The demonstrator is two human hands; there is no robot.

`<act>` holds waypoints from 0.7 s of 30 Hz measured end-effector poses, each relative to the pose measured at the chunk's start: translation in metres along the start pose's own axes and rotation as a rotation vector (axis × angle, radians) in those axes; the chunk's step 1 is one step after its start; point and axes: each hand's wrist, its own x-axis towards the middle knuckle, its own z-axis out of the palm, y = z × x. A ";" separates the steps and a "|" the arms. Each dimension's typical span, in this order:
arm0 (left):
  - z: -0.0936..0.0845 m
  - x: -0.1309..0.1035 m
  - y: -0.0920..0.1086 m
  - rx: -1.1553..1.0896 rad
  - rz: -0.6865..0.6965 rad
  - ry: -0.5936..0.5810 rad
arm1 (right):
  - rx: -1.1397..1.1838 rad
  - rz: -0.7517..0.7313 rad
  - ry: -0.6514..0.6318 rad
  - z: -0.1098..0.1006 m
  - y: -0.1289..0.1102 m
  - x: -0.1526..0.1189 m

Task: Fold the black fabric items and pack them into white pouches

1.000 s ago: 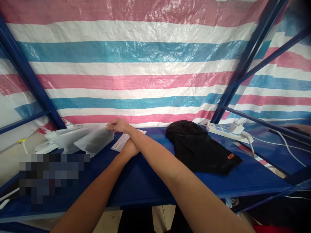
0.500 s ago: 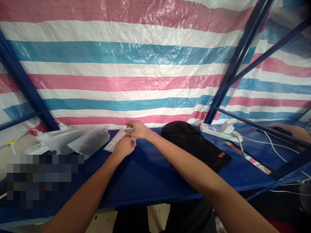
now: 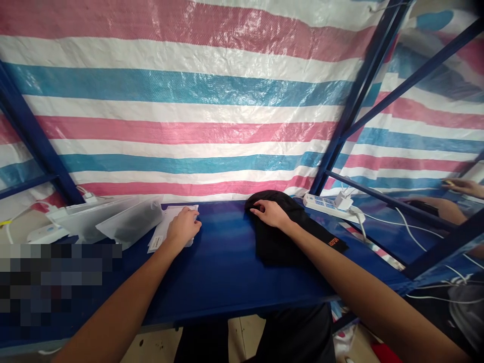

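A: In the head view, what does each hand have?

B: The right hand (image 3: 270, 213) is over the rounded far end of the black cloth (image 3: 278, 249), thumb and fingers bent with a small gap between them; I can't tell whether any fabric is pinched. The left hand (image 3: 184, 226) lies across the white packet (image 3: 170, 217), fingers loosely curled at its right edge; whether it grips is hidden

A: And where are those two?

B: Both on the blue table (image 3: 223, 277): the packet left of the middle, beside the frosted bags (image 3: 130, 222), the cloth to the right, near the power strip (image 3: 321, 201)

A: How would they handle?

B: I'd judge the cloth soft, light and floppy, best gathered by a thick fold at the rounded end. The packet looks thin, light, perhaps slippery; a side edge should suit a pinch

A: Which way do they point?

B: The cloth's long axis slants from the rounded far-left end to the near-right end with orange lettering (image 3: 333, 242). The packet seems to run back to front, its label (image 3: 155, 243) at the near-left corner, though the hand covers much of it
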 end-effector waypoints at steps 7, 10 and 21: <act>-0.004 -0.004 0.000 0.008 0.007 -0.025 | -0.105 0.011 0.024 0.002 -0.014 0.018; -0.004 -0.004 -0.001 0.000 0.012 -0.011 | 0.115 0.095 -0.058 -0.006 -0.004 0.030; -0.003 -0.004 -0.001 0.002 0.036 -0.027 | 0.379 0.162 -0.028 0.002 0.019 0.025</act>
